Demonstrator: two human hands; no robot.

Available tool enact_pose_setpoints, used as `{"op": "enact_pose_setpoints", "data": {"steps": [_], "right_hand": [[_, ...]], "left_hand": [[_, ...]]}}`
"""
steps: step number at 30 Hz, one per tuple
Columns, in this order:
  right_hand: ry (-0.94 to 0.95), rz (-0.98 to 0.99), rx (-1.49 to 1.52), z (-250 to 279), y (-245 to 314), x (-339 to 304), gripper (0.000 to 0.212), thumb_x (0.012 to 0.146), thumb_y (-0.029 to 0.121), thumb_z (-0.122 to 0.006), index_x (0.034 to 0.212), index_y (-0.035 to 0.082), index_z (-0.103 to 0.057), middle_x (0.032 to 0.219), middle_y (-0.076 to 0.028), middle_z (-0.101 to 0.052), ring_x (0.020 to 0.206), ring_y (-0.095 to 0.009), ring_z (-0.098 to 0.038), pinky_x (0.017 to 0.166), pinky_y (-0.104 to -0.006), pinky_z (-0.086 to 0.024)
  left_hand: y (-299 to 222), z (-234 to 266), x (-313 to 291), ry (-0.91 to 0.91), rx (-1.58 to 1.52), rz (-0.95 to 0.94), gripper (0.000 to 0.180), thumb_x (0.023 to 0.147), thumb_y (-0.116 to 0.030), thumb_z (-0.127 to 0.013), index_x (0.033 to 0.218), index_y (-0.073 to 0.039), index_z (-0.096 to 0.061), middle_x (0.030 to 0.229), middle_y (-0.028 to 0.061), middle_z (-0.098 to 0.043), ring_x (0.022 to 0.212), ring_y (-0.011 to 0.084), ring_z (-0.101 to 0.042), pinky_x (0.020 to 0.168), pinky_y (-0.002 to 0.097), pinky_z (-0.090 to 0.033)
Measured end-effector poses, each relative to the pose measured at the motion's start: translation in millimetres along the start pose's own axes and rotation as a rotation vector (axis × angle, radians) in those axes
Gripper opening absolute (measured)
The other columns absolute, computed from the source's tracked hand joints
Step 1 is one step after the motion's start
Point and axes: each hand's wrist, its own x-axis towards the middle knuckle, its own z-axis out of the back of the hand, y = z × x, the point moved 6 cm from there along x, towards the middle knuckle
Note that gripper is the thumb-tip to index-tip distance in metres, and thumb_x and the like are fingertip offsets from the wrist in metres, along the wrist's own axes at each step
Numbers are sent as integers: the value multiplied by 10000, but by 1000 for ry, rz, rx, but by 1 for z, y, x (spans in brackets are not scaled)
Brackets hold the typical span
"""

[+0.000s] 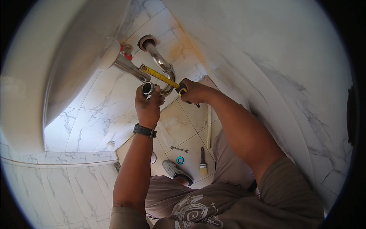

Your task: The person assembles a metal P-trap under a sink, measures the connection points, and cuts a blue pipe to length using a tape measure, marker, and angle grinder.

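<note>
My left hand point(148, 103) is closed round the open end of a curved chrome drain pipe point(171, 74), whose far end enters a hole in the tiled wall. In my right hand point(195, 92) is a yellow and black tape measure point(182, 90). Its yellow blade point(158, 75) is pulled out toward the upper left, across the pipe's bend, and the tip lies near a straight chrome tailpiece point(131, 68). That tailpiece comes down from under the white basin point(72, 57). The pipe's open end sits just below the tailpiece's lower end, apart from it.
A red-handled valve point(126, 52) is on the wall behind the tailpiece. On the tiled floor lie a wrench point(179, 149), a blue roll of tape point(180, 160), a paintbrush point(203, 162) and a thin strip point(209, 126). Marble-patterned walls stand close on both sides.
</note>
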Motion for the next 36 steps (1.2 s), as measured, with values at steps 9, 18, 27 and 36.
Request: {"op": "enact_pose_setpoints", "data": {"steps": [9,18,27,36], "right_hand": [[71,-31,-26,-2,1,0,801,819,195,-728,1520,-5,-395,1079,-208,-719,811,-276,-718,655,-389,-565],[95,-33,-17,-7,-4,6,704,802,209,-738,1426,6,-481,1006,-182,-722,758,-250,-709,641,-378,-571],[97,-40,-32,-11,-5,9,671,810,210,-735,1401,3,-496,994,-172,-722,757,-234,-705,644,-368,-568],[103,-28,-30,-15,-6,10,646,819,200,-714,1393,8,-487,967,-161,-715,722,-231,-696,623,-372,-557]], "left_hand": [[0,0,1,10,-16,6,293,990,-168,-754,1155,-9,-570,955,81,-673,708,142,-695,619,285,-613],[-3,0,6,30,4,-5,342,995,-217,-759,1191,-7,-572,936,102,-705,723,156,-713,651,296,-625],[-4,0,6,28,35,13,304,1000,-146,-733,1192,15,-561,998,102,-691,741,154,-718,657,289,-632],[-4,0,4,40,26,26,302,999,-127,-726,1197,15,-548,1039,91,-652,758,154,-720,676,297,-646]]}}
